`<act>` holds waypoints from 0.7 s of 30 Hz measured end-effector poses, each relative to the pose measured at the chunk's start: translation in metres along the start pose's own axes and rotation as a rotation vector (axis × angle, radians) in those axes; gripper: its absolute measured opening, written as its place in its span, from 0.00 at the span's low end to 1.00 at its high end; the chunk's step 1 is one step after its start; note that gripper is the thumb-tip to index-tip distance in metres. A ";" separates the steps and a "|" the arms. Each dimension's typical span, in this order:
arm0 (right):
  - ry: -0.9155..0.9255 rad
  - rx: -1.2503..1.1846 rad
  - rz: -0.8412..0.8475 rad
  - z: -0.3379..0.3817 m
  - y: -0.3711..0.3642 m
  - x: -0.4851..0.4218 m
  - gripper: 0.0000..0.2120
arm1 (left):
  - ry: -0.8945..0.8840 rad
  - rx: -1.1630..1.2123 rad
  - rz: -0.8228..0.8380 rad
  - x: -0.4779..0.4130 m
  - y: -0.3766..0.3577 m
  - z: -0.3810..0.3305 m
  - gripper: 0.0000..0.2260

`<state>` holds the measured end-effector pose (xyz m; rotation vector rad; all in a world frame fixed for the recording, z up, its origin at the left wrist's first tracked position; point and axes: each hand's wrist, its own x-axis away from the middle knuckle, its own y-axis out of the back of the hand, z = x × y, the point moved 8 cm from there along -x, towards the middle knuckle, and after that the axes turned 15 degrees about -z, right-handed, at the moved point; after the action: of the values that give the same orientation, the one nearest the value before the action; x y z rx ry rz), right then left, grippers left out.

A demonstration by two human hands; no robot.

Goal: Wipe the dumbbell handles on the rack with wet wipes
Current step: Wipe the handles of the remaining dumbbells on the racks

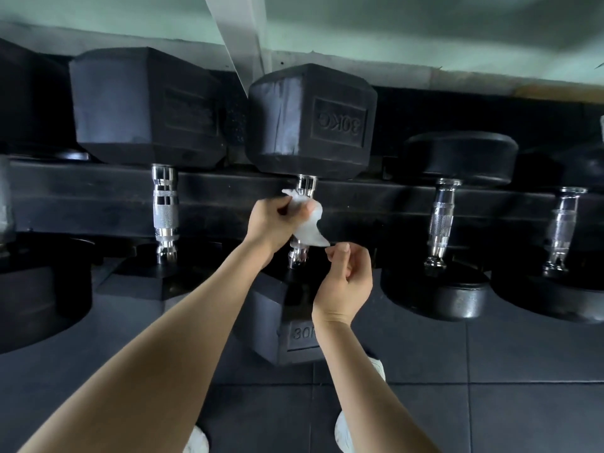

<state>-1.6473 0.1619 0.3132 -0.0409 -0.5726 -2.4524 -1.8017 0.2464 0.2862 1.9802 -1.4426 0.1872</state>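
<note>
A black hex dumbbell marked 30KG (pixel 310 119) lies across the low black rack (pixel 98 191), its chrome handle (pixel 299 256) running toward me. A white wet wipe (pixel 309 225) is draped over the middle of that handle. My left hand (pixel 274 220) grips the upper part of the wipe against the handle. My right hand (pixel 343 282) is just below and to the right, pinching the wipe's lower corner between thumb and forefinger. The part of the handle under the wipe is hidden.
Another hex dumbbell (pixel 147 106) with a chrome handle (pixel 165 214) sits to the left. Two round-headed dumbbells (pixel 457 158) lie to the right on the rack. Dark rubber floor tiles (pixel 490 387) spread below, with my white shoes (pixel 343 433) at the bottom.
</note>
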 end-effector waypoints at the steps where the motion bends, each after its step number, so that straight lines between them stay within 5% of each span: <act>1: 0.005 0.014 0.000 0.000 0.000 0.000 0.19 | -0.003 -0.035 0.031 0.002 0.001 0.005 0.12; 7: -0.001 0.053 0.015 -0.001 -0.002 0.002 0.15 | 0.010 -0.338 0.239 0.020 0.002 0.044 0.19; 13: 0.057 0.126 0.016 0.007 -0.002 0.001 0.12 | -0.100 -0.507 0.137 0.023 0.011 0.023 0.20; 21: -0.272 0.009 0.188 0.011 0.006 -0.001 0.05 | -0.153 -0.238 0.047 0.045 0.049 -0.010 0.19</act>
<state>-1.6447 0.1626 0.3256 -0.4109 -0.6646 -2.2749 -1.8258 0.2092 0.3367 1.7992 -1.5321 -0.1136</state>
